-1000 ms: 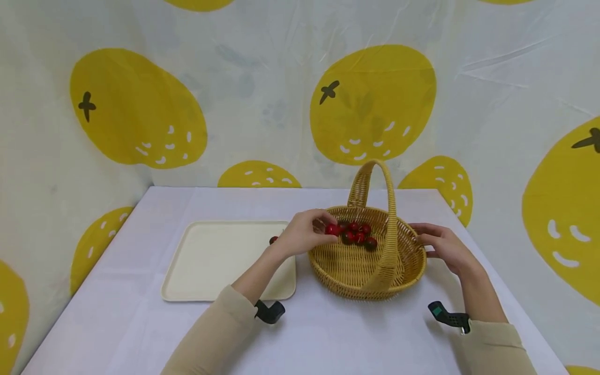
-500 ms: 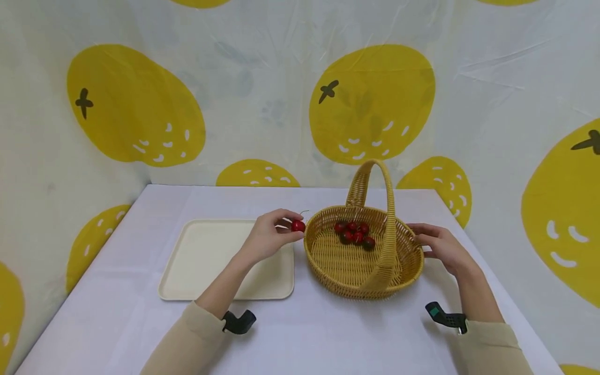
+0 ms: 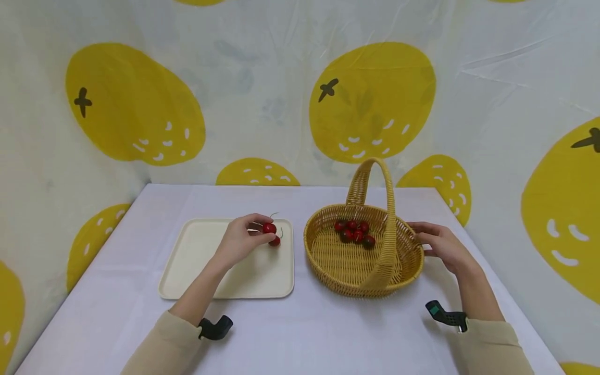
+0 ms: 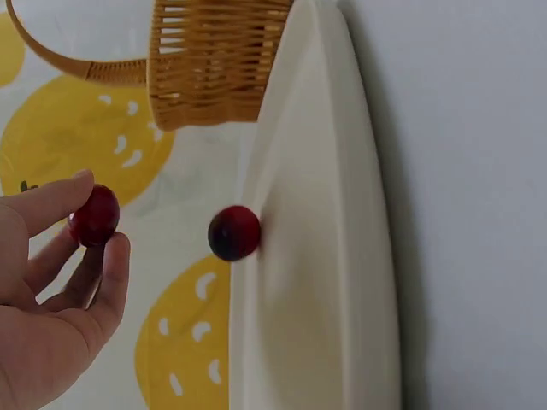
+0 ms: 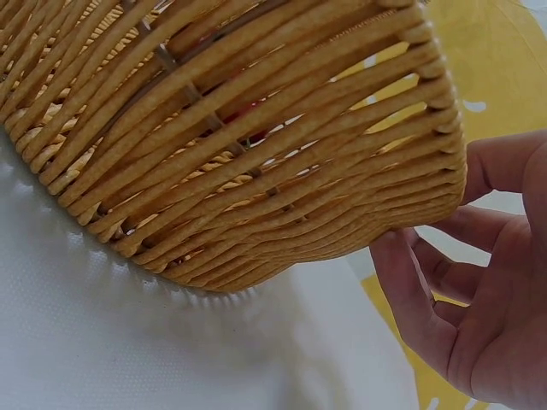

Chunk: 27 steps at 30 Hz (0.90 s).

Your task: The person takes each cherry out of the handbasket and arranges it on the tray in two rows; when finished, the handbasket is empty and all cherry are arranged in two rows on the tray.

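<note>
My left hand point(image 3: 240, 240) pinches a red cherry point(image 3: 269, 228) by its sides, stem up, above the cream tray point(image 3: 187, 281). Below it, a second cherry point(image 3: 275, 241) with a stem rests near the tray's right end. The left wrist view shows the held cherry point(image 4: 95, 215) between thumb and fingertips, apart from the dark red cherry point(image 4: 234, 233) on the tray. On the other side, my right hand point(image 3: 444, 246) holds the right rim of the wicker basket point(image 3: 344, 265). Its thumb and fingers meet the rim from both sides in the right wrist view point(image 5: 504, 273).
Several dark red cherries point(image 3: 354, 232) lie clustered toward the back of the basket, beside its tall arched handle point(image 3: 389, 224). Tray and basket stand side by side on a white-covered table point(image 3: 328, 333). A curtain point(image 3: 262, 104) with yellow fruit prints hangs behind the table.
My left hand has carried the cherry out of the basket leftward over the tray, uncovering the cherry lying there. The right hand has stayed at the basket's rim.
</note>
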Tool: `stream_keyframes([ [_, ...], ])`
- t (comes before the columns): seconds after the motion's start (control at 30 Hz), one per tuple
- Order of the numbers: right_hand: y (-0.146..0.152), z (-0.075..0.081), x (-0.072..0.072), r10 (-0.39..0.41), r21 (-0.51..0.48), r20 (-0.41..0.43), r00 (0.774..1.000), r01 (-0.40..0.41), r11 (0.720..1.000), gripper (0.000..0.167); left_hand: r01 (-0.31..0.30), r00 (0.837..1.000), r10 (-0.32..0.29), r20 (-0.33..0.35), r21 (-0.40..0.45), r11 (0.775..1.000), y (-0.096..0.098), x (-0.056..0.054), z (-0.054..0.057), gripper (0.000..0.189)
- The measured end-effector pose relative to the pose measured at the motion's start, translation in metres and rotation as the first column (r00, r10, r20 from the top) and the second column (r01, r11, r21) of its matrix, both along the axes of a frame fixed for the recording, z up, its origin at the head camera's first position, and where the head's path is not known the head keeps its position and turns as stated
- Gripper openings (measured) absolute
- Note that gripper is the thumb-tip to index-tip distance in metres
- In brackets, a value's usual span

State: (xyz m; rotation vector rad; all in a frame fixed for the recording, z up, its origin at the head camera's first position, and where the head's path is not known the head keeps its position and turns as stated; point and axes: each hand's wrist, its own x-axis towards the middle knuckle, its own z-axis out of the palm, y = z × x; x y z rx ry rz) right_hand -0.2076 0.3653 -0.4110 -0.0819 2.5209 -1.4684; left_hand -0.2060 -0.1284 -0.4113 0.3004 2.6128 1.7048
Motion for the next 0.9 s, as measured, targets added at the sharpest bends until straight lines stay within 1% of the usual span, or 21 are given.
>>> stream_keyframes([
  [0.17,0.0,-0.001,0.0,0.008,0.009,-0.004,1.0,-0.008,1.0,0.049,-0.037,0.999,0.038,0.008,-0.06,0.997,-0.014,0.001,-0.008,0.032],
  [0.27,0.001,-0.001,0.0,0.011,0.009,-0.009,1.0,-0.011,1.0,0.049,-0.053,0.998,0.054,0.012,-0.081,0.995,-0.02,-0.001,-0.011,0.031],
  [0.4,0.001,0.0,0.0,0.014,0.006,-0.009,1.0,-0.014,1.0,0.05,-0.056,0.998,0.059,0.031,-0.089,0.994,-0.026,-0.004,-0.015,0.032],
  [0.7,0.0,0.001,0.0,0.006,0.008,-0.008,1.0,-0.006,1.0,0.05,-0.072,0.993,0.083,0.082,-0.121,0.99,-0.035,-0.011,-0.024,0.034],
  [0.9,0.001,-0.001,0.0,0.008,0.012,-0.007,1.0,-0.008,1.0,0.05,-0.087,0.986,0.11,0.125,-0.174,0.981,-0.039,-0.015,-0.031,0.035],
])
